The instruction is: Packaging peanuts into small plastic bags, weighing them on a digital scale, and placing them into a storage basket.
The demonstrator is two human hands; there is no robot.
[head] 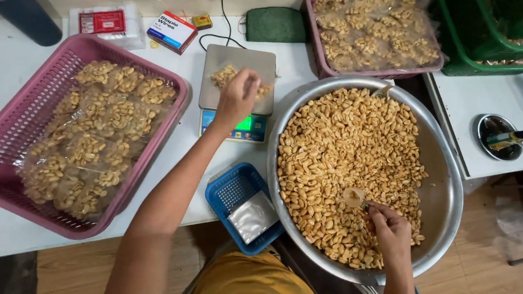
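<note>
Bright, even overhead light, soft shadows, faint glare on the steel basin [446, 194], slight wide-angle edge bending.

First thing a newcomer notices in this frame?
The big metal bowl heaped with peanuts at centre right, where the right hand dips a small scoop. Next, the left hand on a bag of nuts atop the scale at top centre. At left, a pink basket full of packed bags.
</note>
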